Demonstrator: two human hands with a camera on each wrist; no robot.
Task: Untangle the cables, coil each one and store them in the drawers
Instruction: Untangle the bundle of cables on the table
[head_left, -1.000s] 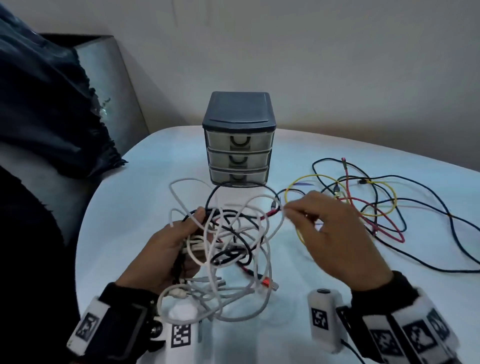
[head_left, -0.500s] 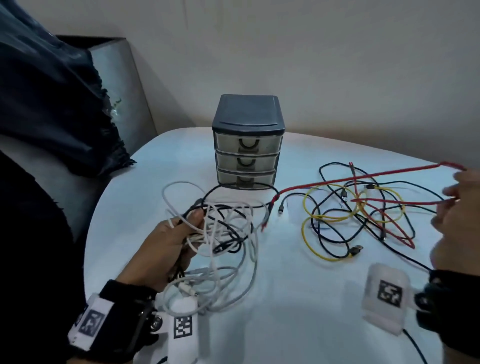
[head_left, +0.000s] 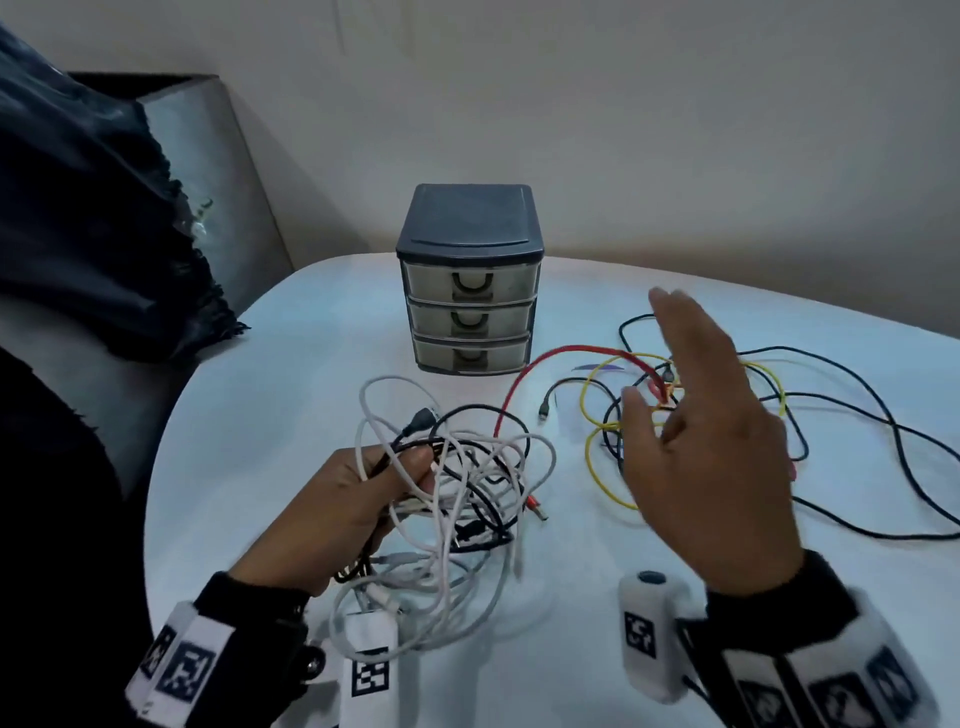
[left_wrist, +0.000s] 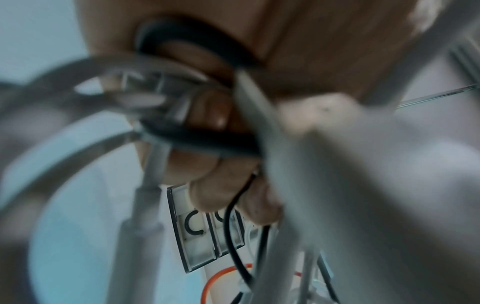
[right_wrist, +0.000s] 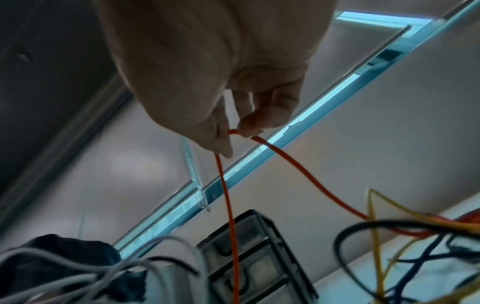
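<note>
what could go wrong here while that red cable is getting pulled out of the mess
1. The red cable, pinched by the right hand, still runs into the white and black tangle that the left hand grips; pulling harder may tighten knots.
2. It also crosses the yellow cable, so it may drag that loose pile along.

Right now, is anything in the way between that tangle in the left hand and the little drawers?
No object lies on the table between the tangle and the drawer unit, but all three drawers are shut, and the red cable runs into the tangle.
</note>
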